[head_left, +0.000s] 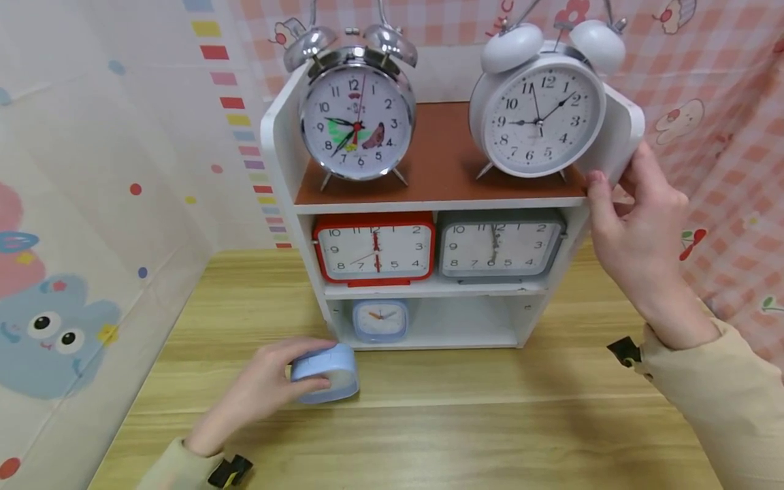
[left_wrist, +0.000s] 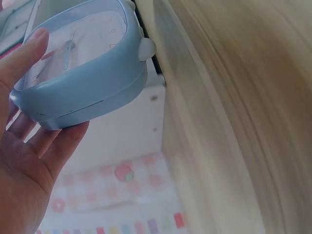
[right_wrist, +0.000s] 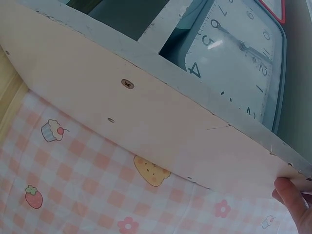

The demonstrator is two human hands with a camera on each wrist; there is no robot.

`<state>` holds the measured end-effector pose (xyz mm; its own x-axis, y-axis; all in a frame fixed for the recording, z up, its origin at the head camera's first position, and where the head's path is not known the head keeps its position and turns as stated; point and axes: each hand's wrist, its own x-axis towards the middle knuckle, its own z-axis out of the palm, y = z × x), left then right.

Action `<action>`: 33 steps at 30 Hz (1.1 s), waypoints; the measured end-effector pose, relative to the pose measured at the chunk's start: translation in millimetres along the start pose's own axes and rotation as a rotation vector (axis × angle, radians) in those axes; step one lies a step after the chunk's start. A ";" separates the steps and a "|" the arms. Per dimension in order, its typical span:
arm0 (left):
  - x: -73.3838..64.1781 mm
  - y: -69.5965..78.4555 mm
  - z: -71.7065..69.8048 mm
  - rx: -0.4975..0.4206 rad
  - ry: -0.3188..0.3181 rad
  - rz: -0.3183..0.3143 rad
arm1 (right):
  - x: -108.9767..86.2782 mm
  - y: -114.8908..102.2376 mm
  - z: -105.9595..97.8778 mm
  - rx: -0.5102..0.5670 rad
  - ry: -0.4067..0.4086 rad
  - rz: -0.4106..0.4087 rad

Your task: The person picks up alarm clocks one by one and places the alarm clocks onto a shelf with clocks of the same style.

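Observation:
My left hand [head_left: 263,384] holds a small light blue alarm clock [head_left: 343,371] in front of the shelf's lower left corner, with the thumb on its face side and fingers round the back. In the left wrist view the clock [left_wrist: 92,80] is tilted, its hands visible. My right hand [head_left: 643,238] grips the right side panel of a white shelf unit [head_left: 471,330], thumb near the front edge. Only the fingertips [right_wrist: 287,195] show in the right wrist view. A similar blue clock [head_left: 381,321] stands at the left of the bottom compartment.
On the brown top shelf stand a silver twin-bell clock [head_left: 357,126] and a white twin-bell clock [head_left: 542,122]. The middle compartment holds a red-framed clock [head_left: 375,248] and a grey-framed clock [head_left: 499,245]. The unit stands on a wooden table [head_left: 441,422] before a patterned cloth [head_left: 710,170].

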<state>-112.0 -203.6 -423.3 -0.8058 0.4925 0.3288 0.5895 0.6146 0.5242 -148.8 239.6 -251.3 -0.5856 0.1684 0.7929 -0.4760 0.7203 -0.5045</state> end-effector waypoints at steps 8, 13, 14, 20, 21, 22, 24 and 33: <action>16.3 16.4 17.0 -0.049 -0.041 0.075 | 0.0 0.1 -0.9 0.004 0.006 0.005; 28.1 29.3 26.5 -0.077 -0.090 0.092 | -0.1 -0.4 -1.3 -0.009 -0.001 0.005; 31.1 32.0 28.7 -0.077 -0.100 0.093 | -0.2 -0.4 -1.5 -0.013 -0.004 0.004; 51.3 47.6 42.7 -0.079 -0.147 0.097 | -0.3 0.5 -2.9 -0.017 0.002 0.008; 54.6 50.6 45.3 -0.086 -0.157 0.090 | -0.3 0.8 -3.0 -0.016 0.002 0.008; 57.7 53.5 48.4 -0.088 -0.163 0.088 | -0.3 1.0 -3.1 -0.015 0.002 0.008; 63.8 59.2 55.0 -0.111 -0.181 0.087 | -0.4 1.5 -3.2 -0.016 0.003 0.008; 84.0 78.4 79.3 -0.164 -0.202 0.165 | -1.1 1.3 -0.8 0.005 -0.004 0.007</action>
<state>-129.0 -65.2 -416.9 -0.6629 0.6998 0.2660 0.6812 0.4165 0.6021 -148.2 241.0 -252.6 -0.5919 0.1704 0.7878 -0.4753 0.7156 -0.5118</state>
